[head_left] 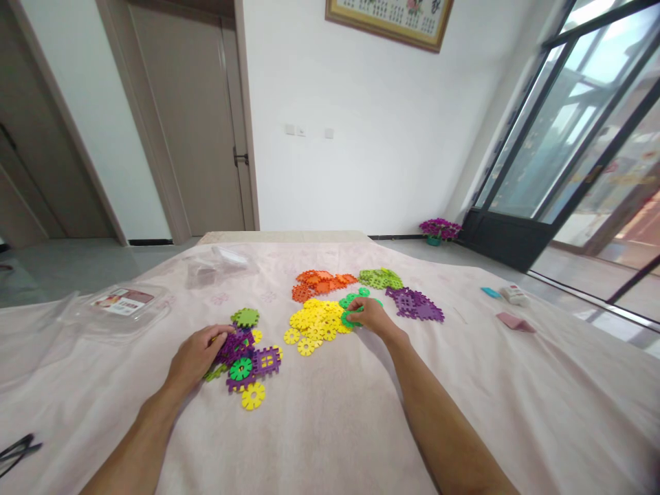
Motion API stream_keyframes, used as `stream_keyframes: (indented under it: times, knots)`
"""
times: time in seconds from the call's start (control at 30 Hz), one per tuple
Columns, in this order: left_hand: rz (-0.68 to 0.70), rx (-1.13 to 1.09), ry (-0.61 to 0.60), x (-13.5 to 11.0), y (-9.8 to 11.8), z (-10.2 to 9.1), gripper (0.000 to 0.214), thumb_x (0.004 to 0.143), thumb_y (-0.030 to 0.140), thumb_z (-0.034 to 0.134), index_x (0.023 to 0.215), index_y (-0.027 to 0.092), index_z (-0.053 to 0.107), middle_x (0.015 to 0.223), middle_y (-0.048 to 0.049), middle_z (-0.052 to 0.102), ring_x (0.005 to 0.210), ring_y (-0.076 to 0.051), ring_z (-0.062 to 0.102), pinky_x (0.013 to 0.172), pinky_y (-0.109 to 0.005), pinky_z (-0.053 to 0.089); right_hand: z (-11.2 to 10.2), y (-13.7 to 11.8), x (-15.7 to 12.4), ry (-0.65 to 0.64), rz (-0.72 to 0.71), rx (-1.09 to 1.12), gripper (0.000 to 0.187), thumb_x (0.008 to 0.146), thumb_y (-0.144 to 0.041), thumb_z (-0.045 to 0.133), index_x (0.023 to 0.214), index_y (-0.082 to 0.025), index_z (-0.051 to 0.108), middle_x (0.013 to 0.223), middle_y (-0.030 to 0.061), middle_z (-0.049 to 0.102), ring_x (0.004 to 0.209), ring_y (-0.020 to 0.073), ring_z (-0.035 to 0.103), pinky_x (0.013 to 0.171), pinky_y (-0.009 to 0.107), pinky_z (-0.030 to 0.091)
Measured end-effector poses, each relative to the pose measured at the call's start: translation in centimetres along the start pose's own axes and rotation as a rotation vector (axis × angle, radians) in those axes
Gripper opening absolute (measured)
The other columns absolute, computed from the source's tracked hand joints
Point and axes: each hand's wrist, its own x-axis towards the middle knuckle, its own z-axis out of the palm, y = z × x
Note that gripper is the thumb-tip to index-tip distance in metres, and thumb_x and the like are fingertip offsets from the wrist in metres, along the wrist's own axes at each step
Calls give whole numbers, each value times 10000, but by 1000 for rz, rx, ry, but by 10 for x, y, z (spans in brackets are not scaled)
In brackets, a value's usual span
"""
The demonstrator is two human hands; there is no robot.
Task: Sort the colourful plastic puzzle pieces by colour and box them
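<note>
As the orange pile [317, 282], lime pile [380, 278] & purple pile [420, 306] past the R hand [375, 317] are mostly 1 colour each, colour's prob. why they're apart. R hand, nearly closed, is at the green discs [364, 292], beside the yellow pile [315, 320]; L hand [199, 352], half-curled, rests on the mixed pile [247, 381]. Grips: can't tell.

Beside the yellow pile [317, 316], the right hand [370, 315] partly hides green pieces [364, 292]. Above this pile, a framed picture [390, 20] is cut.
</note>
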Motion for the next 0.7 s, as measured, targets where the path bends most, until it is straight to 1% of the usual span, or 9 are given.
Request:
stream_keyframes:
  times: [0.23, 0.43, 0.57, 0.7]
  knots:
    - [-17, 13, 20, -2, 6, -2, 394, 930, 466, 447, 1099, 312, 768, 1261, 12, 740, 1165, -227, 665, 1028, -329, 474, -1, -3, -2, 32, -10, -1, 177, 647, -204, 740, 818, -168, 766, 614, -17, 623, 567, 123, 521, 523, 229, 340]
    - [-5, 7, 10, -2, 5, -2, 404, 935, 463, 443, 1108, 292, 766, 1255, -1, 744, 1162, -221, 668, 1030, -316, 475, 2, -6, -2, 82, -86, 8, 177, 659, -223, 721, 820, -168, 772, 767, 21, 691, 667, 136, 576, 565, 214, 402]
    - [-10, -4, 12, -1, 2, -1, 396, 929, 468, 457, 1108, 296, 765, 1274, -3, 735, 1167, -227, 664, 1051, -325, 464, 6, -6, -2, 56, -52, 56, 194, 692, -250, 697, 848, -157, 763, 715, 27, 683, 657, 148, 588, 562, 220, 416]
    - [-20, -11, 11, -1, 3, -2, 396, 924, 471, 463, 1114, 291, 761, 1279, -17, 731, 1175, -236, 656, 1061, -339, 457, 9, -2, 0, 46, -60, 33, 172, 701, -239, 687, 842, -170, 758, 712, 15, 688, 648, 141, 580, 575, 222, 412]
